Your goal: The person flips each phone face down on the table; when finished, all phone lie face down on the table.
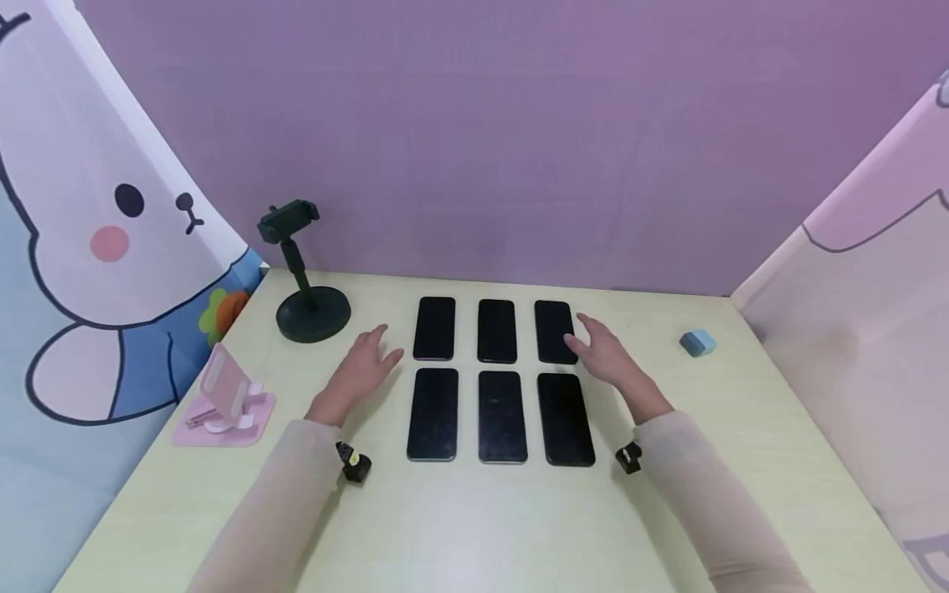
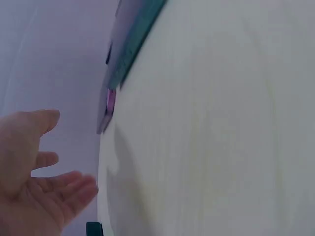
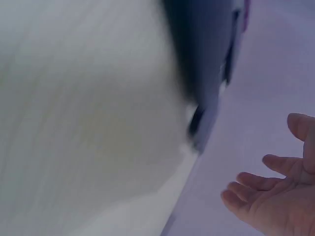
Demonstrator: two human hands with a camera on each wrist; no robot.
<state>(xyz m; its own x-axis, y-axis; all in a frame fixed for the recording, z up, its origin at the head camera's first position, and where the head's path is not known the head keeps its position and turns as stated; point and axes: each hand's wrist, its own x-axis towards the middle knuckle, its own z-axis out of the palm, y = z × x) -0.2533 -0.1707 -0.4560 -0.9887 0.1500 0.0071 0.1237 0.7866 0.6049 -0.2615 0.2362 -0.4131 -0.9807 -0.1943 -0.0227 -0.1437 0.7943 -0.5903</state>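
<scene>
Several dark smartphones lie flat on the table in two rows, among them a back left phone (image 1: 434,329), a back right phone (image 1: 553,331) and a front right phone (image 1: 567,420). My left hand (image 1: 359,372) hovers left of the rows with fingers loosely extended and holds nothing. On the other side, my right hand (image 1: 606,354) is beside the back right phone, its thumb overlapping that phone's edge in the head view; whether it touches cannot be told. Both wrist views show relaxed, spread fingers, with phone edges (image 2: 140,42) seen side-on.
A black phone stand (image 1: 313,313) with a round base stands at the back left. Nearer on the left is a pink folding stand (image 1: 225,403). A small blue block (image 1: 698,342) lies at the right. A purple cloth (image 1: 474,148) hangs behind the table (image 1: 460,527).
</scene>
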